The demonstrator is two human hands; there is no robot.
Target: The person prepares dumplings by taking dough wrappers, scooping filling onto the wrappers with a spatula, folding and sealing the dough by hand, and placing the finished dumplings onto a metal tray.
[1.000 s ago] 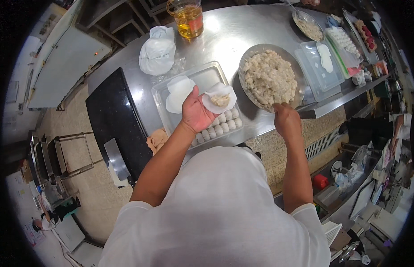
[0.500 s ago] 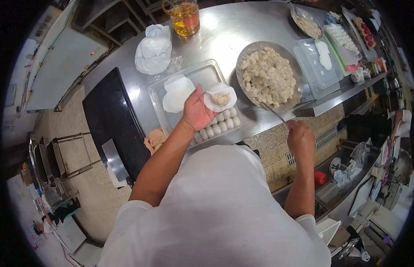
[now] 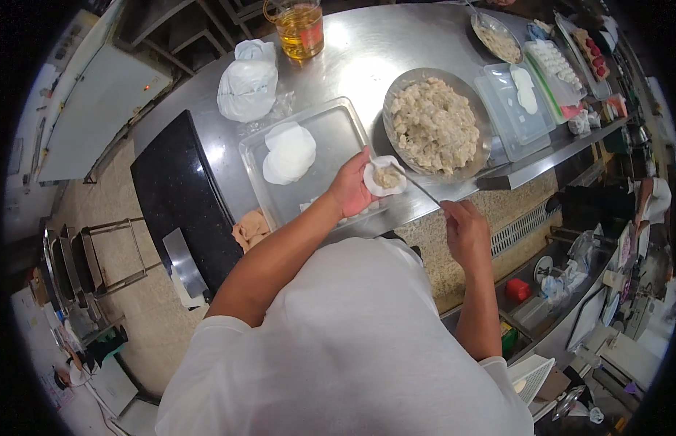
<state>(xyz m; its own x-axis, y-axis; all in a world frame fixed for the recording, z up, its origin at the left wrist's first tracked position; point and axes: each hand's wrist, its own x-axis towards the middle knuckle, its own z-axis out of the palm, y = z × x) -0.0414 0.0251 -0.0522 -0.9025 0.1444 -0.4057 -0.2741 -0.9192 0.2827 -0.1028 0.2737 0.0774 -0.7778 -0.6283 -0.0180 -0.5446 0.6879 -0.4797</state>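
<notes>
My left hand (image 3: 350, 187) cups a round white dumpling wrapper (image 3: 380, 192) with a dab of pale filling on it, the thumb up along its edge. In my right hand (image 3: 467, 234) is the handle of a thin metal spreading utensil (image 3: 424, 192); its tip meets the filling on the wrapper. Just beyond stands a steel bowl (image 3: 486, 120) heaped with chunky minced filling (image 3: 435, 125). Under my left hand lies a clear shallow tray (image 3: 336, 134) holding a pile of white wrappers (image 3: 288, 152). The finished dumplings (image 3: 364, 212) at its near edge are mostly hidden by that hand.
A white plastic bag (image 3: 248, 89) and a jug of yellow oil (image 3: 302, 35) stand on the steel table's far left. Left lies a black board (image 3: 179, 189) with a cleaver (image 3: 184, 261) beside it. Plastic containers (image 3: 507, 109) and a smaller filling bowl (image 3: 496, 38) are right.
My left hand has moved right with the wrapper, now covering most of the dumplings. My right hand has come left and lower, bringing the utensil from the bowl to the wrapper.
</notes>
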